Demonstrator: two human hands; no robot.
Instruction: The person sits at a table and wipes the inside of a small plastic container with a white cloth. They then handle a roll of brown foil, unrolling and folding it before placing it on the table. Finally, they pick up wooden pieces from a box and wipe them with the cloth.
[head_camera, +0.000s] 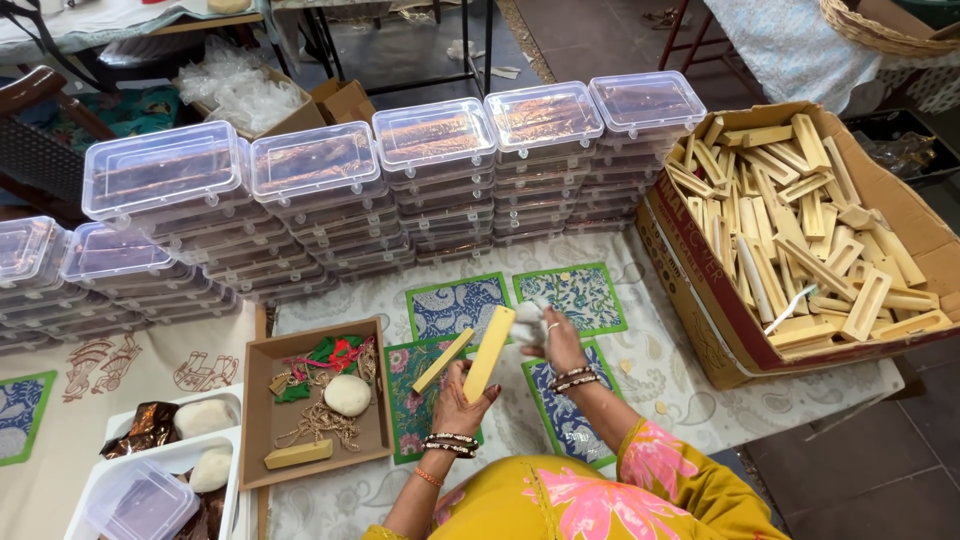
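Your left hand (458, 400) has its grip closed around a long pale-yellow wooden bar (489, 352), holding it tilted above the patterned cloth on the worktop (640, 330). Your right hand (556, 340) pinches a crumpled white cloth wad (528, 323) against the bar's upper end. A second yellow wooden strip (442, 361) lies just beside, on a green-edged printed mat (410, 400). The cardboard box of wooden pieces (800, 230) stands to your right.
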